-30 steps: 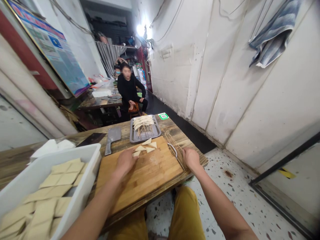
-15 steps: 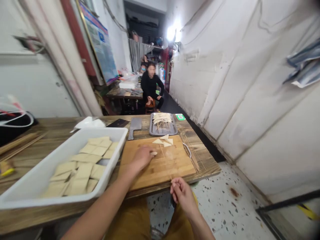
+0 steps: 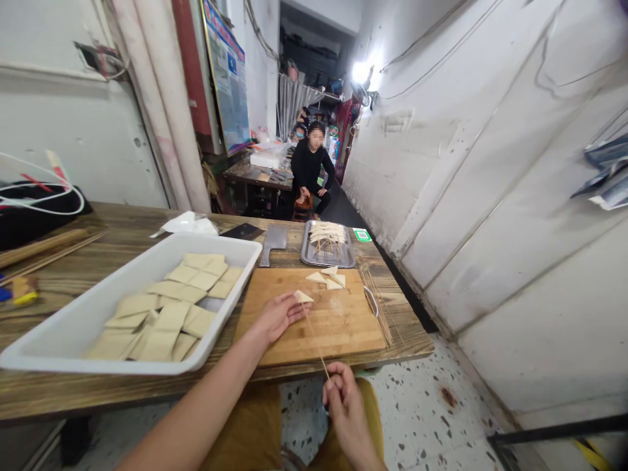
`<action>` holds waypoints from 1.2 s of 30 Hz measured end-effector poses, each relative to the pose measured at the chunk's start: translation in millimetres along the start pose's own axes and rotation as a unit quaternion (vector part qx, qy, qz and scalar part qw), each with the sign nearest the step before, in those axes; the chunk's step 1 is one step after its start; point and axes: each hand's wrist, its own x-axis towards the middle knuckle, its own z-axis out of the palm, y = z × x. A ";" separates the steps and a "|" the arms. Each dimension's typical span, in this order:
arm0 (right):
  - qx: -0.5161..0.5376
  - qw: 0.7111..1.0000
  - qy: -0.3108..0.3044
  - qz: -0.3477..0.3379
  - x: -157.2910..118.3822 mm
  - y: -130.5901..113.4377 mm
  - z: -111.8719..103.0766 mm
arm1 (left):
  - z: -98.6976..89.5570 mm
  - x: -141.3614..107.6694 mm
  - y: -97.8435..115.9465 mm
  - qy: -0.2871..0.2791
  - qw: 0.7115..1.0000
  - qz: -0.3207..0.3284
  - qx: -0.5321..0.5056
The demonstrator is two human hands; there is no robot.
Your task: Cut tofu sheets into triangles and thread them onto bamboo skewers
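My left hand (image 3: pixel 280 318) is over the wooden cutting board (image 3: pixel 350 330), its fingertips pinching a pale triangle of tofu sheet (image 3: pixel 305 297). A thin bamboo skewer (image 3: pixel 316 341) runs from that triangle down to my right hand (image 3: pixel 344 396), which grips its lower end just off the board's near edge. The skewer's tip meets the triangle; whether it has gone through I cannot tell. Farther up the board lie several loose tofu triangles (image 3: pixel 334 284). Bare skewers (image 3: pixel 381 304) lie along the board's right side, by its handle.
To the left, a white plastic bin (image 3: pixel 122 366) holds many square tofu sheets (image 3: pixel 171 315). Behind the board are a cleaver (image 3: pixel 275 238) and a metal tray (image 3: pixel 314 260) with finished skewers. A seated person (image 3: pixel 314 167) is beyond the table; a wall (image 3: pixel 441 190) runs along the right.
My left hand has turned palm upward, showing the triangle it holds. My right hand has shifted slightly down, and its skewer now reaches the triangle. The view has swung left.
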 end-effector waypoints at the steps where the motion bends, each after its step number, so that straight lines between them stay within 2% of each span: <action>1: -0.023 1.000 0.004 -0.002 -1.2 0.9 1.9 | -2.7 -1.8 0.0 0.004 0.998 -0.022 -0.066; 3: -0.052 0.999 -0.002 0.008 -3.5 3.7 4.7 | -6.0 -4.1 0.9 0.017 0.990 -0.039 -0.137; 8: -0.088 0.994 -0.053 0.023 -7.9 6.7 7.4 | -5.9 -5.5 3.6 0.021 0.985 -0.037 -0.170; 16: -0.199 0.978 0.000 -0.058 -9.1 0.8 8.7 | -8.9 -2.6 5.3 0.016 0.984 -0.050 -0.173; 22: -0.198 0.976 0.040 -0.078 -9.2 -1.1 9.0 | -7.7 -2.8 5.7 0.025 0.984 -0.053 -0.170; 28: -0.197 0.979 0.019 -0.051 -8.8 -3.1 8.4 | -7.6 -3.4 6.1 0.023 0.984 -0.058 -0.165; 36: -0.170 0.983 0.041 -0.057 -8.6 -2.0 9.5 | -8.4 -2.8 4.8 0.021 0.984 -0.057 -0.168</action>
